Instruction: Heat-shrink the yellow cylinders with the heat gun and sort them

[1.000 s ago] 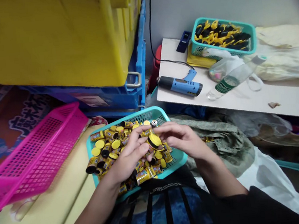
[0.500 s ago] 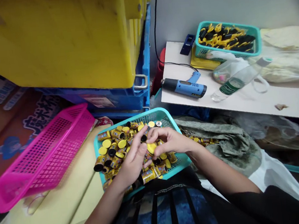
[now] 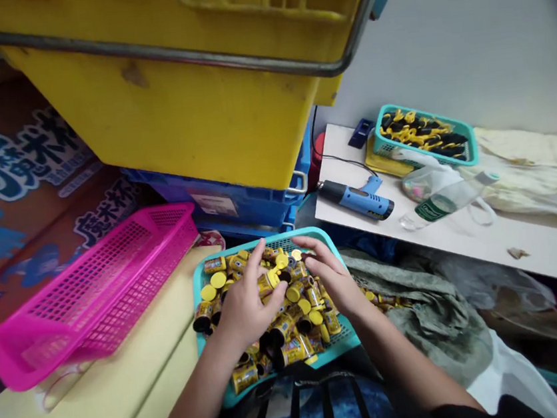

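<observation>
Teal mesh basket (image 3: 281, 235) heaped with yellow-capped canisters (image 3: 293, 351), left hand (image 3: 247, 310) and right hand (image 3: 329, 278) on them, both grips unclear

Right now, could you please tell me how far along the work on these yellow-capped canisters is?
Done, perhaps: the far teal basket on the table holds black-and-yellow parts. In hand: the left hand and right hand are among the canisters. Left: the near teal basket is heaped with them.
</observation>
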